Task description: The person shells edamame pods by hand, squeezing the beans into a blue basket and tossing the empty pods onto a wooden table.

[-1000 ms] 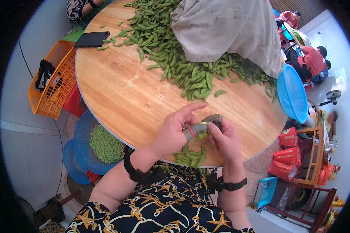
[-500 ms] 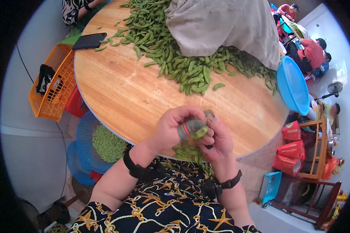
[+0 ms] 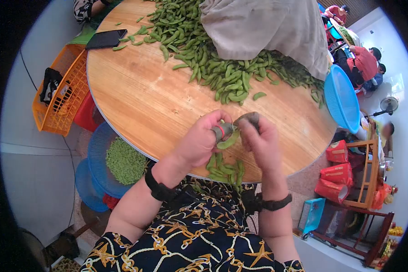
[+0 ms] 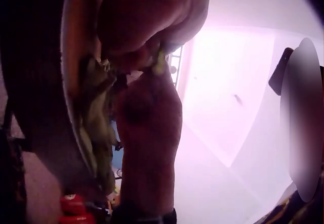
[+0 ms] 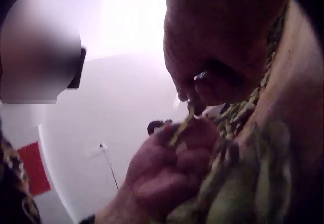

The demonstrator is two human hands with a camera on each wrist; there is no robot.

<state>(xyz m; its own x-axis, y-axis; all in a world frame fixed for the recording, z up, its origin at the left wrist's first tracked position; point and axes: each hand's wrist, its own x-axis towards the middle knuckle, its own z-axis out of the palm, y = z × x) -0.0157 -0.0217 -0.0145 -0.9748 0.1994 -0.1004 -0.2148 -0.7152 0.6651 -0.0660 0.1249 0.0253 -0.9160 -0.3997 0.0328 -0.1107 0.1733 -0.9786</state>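
Observation:
Over the near part of the round wooden table (image 3: 145,104), my left hand (image 3: 197,144) pinches a green edamame pod (image 3: 230,141). A grey finger cover (image 3: 221,131) with a red band is on one of its digits. My right hand (image 3: 264,139) meets it from the other side, its fingertips and thumb pinching the pod's upper end. In the right wrist view the pod (image 5: 190,120) spans between both hands' fingers. Right below the hands lies a small heap of edamame pods (image 3: 226,172) at the table's near edge.
A large pile of edamame pods (image 3: 204,59) covers the far side, partly under a grey cloth (image 3: 267,31). A phone (image 3: 106,39) lies at left. Blue baskets (image 3: 342,99) stand right and low left, where one holds shelled beans (image 3: 124,161). An orange crate (image 3: 61,95) is left.
The hands came close together around a pod, then drew slightly apart and away from the body. The pod now shows between them, and the small heap below is more exposed than half a second ago.

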